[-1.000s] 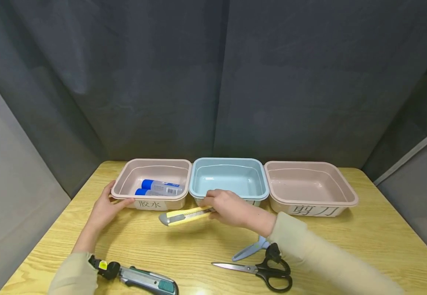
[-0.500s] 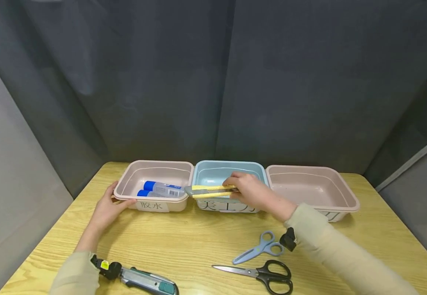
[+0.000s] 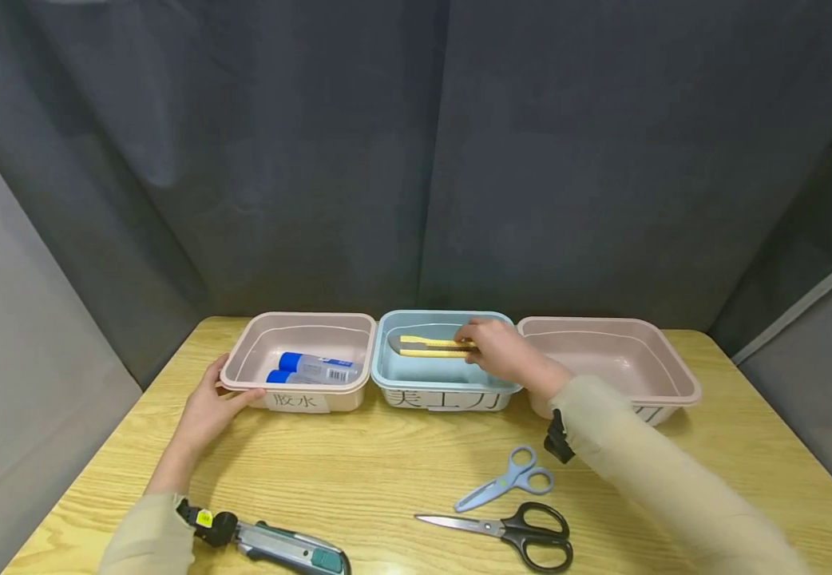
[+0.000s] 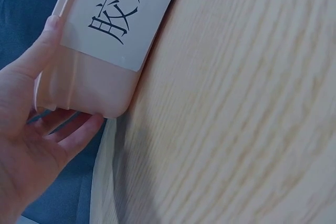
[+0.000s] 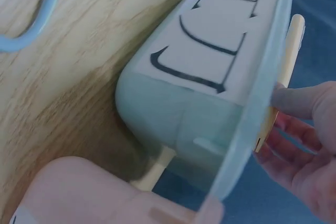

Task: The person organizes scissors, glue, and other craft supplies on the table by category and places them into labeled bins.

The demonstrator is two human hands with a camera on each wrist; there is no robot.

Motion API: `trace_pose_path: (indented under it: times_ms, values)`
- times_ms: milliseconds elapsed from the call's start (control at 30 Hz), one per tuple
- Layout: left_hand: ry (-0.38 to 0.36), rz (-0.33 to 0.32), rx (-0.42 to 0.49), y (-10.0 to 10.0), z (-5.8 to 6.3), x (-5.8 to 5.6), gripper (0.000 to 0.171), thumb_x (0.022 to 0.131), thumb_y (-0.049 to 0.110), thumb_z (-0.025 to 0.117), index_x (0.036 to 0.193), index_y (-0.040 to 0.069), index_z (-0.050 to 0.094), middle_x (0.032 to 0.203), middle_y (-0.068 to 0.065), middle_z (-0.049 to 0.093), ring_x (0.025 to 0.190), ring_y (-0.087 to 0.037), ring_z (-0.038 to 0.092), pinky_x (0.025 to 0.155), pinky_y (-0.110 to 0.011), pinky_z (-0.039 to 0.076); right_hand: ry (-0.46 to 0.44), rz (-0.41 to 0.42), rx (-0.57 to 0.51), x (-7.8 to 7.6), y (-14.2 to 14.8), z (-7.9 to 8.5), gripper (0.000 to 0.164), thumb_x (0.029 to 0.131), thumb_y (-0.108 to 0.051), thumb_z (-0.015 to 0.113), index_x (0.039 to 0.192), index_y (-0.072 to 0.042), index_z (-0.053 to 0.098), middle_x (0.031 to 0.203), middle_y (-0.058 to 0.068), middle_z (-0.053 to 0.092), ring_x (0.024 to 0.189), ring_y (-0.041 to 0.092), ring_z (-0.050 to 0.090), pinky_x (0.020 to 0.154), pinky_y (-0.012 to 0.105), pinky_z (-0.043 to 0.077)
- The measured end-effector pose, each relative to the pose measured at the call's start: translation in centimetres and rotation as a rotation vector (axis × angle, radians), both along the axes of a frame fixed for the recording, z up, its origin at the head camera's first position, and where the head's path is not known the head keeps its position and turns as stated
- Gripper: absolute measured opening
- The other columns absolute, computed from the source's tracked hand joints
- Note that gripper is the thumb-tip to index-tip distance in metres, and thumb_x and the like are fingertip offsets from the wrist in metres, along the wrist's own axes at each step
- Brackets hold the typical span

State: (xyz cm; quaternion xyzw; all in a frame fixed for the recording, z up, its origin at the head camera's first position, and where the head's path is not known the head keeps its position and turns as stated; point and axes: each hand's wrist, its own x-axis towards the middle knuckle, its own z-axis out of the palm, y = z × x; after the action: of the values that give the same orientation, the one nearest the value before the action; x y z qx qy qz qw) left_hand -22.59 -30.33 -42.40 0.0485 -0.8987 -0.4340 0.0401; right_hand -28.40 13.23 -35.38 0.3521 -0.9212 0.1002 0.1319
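Observation:
My right hand (image 3: 501, 349) pinches a yellow box cutter (image 3: 426, 346) by one end, over the blue bin (image 3: 448, 387) in the middle. The cutter lies level, its grey tip to the left. In the right wrist view the thumb presses one side of the cutter (image 5: 287, 61), just past the bin's rim. My left hand (image 3: 208, 409) grips the near left corner of the left pink bin (image 3: 350, 399). Its thumb rests on the front rim, and the other fingers wrap the end wall (image 4: 89, 85). Two blue-capped glue bottles (image 3: 324, 367) lie inside that bin.
Another pink bin (image 3: 675, 391) stands at the right, close beside the blue one. Nearer on the wooden table (image 3: 387, 463) lie light blue scissors (image 3: 505, 479), black-handled scissors (image 3: 513, 531) and a grey-green box cutter (image 3: 290, 549). A dark curtain (image 3: 416, 160) hangs behind.
My right hand has carried the yellow box cutter right and away from me, from in front of the bins to over the blue bin. The left hand keeps its grip on the pink bin.

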Motion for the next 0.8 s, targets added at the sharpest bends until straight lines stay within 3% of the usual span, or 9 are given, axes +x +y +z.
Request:
trace_pose_path:
  times_ms: [267,633,800]
  values:
    - [0.003,0.001,0.003,-0.2,0.1,0.1,0.104,0.074,0.053,0.067,0.147,0.011,0.006,0.144,-0.022,0.027,0.122,-0.04,0.037,0.098,-0.056,0.032,-0.087,-0.122,0.096,-2.0,-1.2,-1.1,0.023,0.074,-0.006,0.073,0.097,-0.006,0.068,0.09,0.006,0.066,0.084,0.022,0.062,0.075,0.035,0.05]
    - [-0.012,0.007,-0.005,0.0,0.1,-0.2,0.107,0.072,0.056,0.066,0.147,0.012,0.004,0.145,-0.022,0.026,0.123,-0.04,0.036,0.099,-0.056,0.031,-0.144,-0.183,0.131,-4.1,-1.2,-3.3,0.02,0.069,0.0,0.069,0.088,-0.005,0.068,0.084,0.009,0.066,0.078,0.026,0.061,0.07,0.038,0.05]
    - [-0.014,0.018,-0.014,0.0,0.1,-0.1,0.106,0.073,0.055,0.066,0.147,0.012,0.005,0.144,-0.022,0.026,0.123,-0.04,0.036,0.099,-0.056,0.032,-0.21,-0.226,0.133,-4.7,-1.5,-3.9,0.023,0.069,0.002,0.067,0.091,-0.005,0.068,0.088,0.011,0.066,0.081,0.027,0.061,0.072,0.04,0.05]
